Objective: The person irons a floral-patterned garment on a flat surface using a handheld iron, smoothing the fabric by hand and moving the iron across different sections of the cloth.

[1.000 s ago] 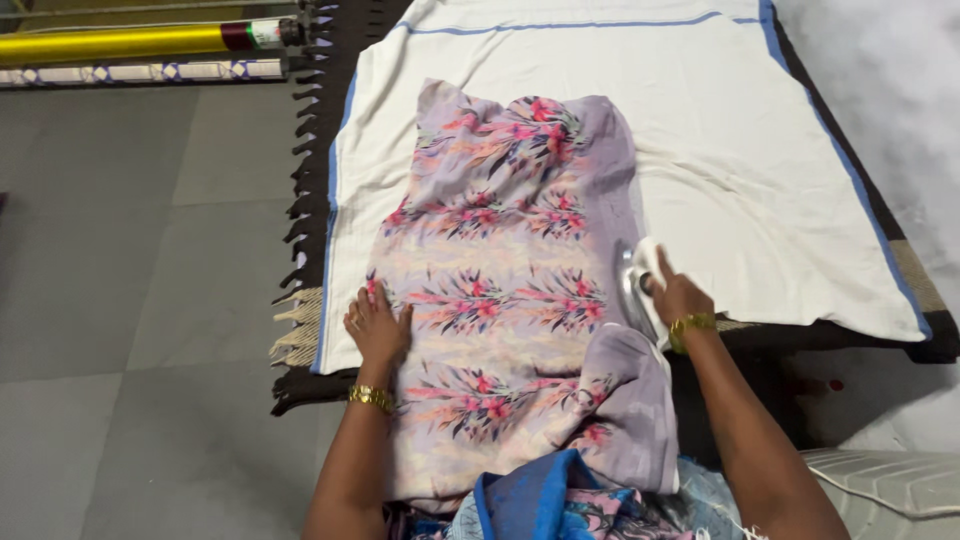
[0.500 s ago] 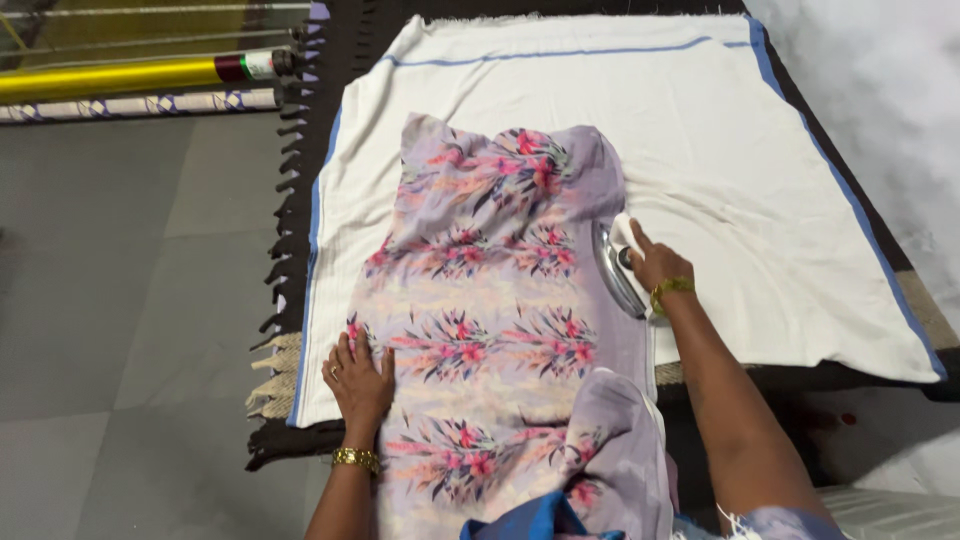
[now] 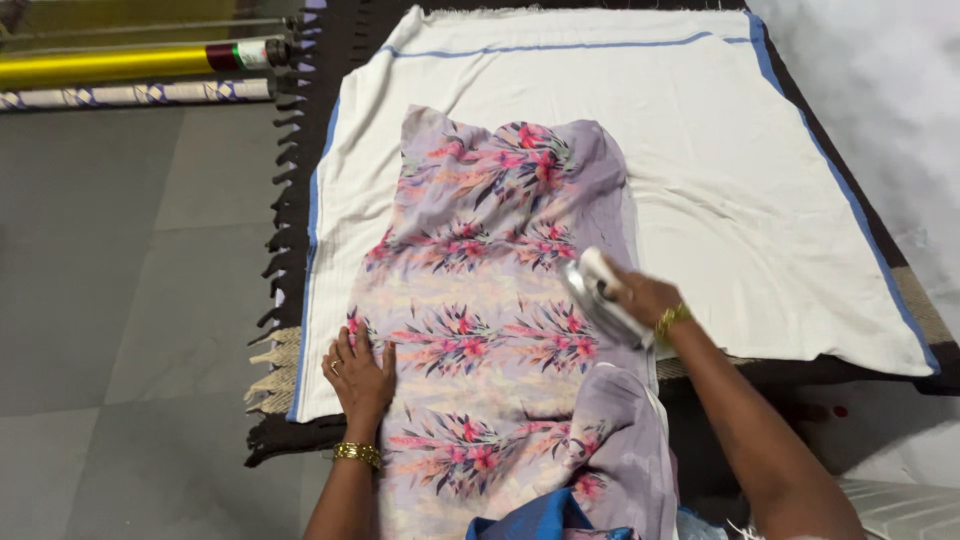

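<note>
Right hand [image 3: 640, 298] fingers gripping iron [image 3: 600, 298], shifted inward onto floral cloth [image 3: 480, 330], left hand [image 3: 360, 375] still flat, fingers spread

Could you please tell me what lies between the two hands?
In the head view, only lilac floral fabric lies between the left hand and the right hand gripping the iron.

Iron [image 3: 600, 297] motion-blurred; floral garment [image 3: 480, 330] cut off below.

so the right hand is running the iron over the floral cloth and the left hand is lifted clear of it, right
Not quite. In the head view the left hand lies flat on the floral cloth, pressing its left edge. The rest holds: the right hand grips the iron on that cloth.
</note>
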